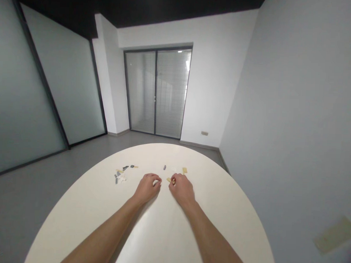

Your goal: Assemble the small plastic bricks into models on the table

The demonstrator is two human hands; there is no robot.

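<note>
Fingers of our right hand (182, 190) curl inward, with the thumb and forefinger seeming to pinch a small tan plastic piece (170, 180) at its end, near the middle of the frame. Fingers of our left hand (147, 188) curl down and toward it, hiding their tips, so we cannot tell whether they hold anything. The two hands are close but apart. We judge the tan piece light, stiff and a little slippery, so a firm fingertip grip on its narrow edges should suit it. Just above the hands lie a small grey piece (164, 167) and, toward the right, a flat tan plate (185, 170); both sit close enough for our knuckles to nudge. Farther left is a loose scatter of white pieces (121, 179), grey pieces (116, 179) and a dark piece with a tan strip (133, 166). All of this rests on a round white table (163, 156). Beyond it are a grey floor (55, 181) and, at the upper middle, a glass door with blinds (155, 92).
</note>
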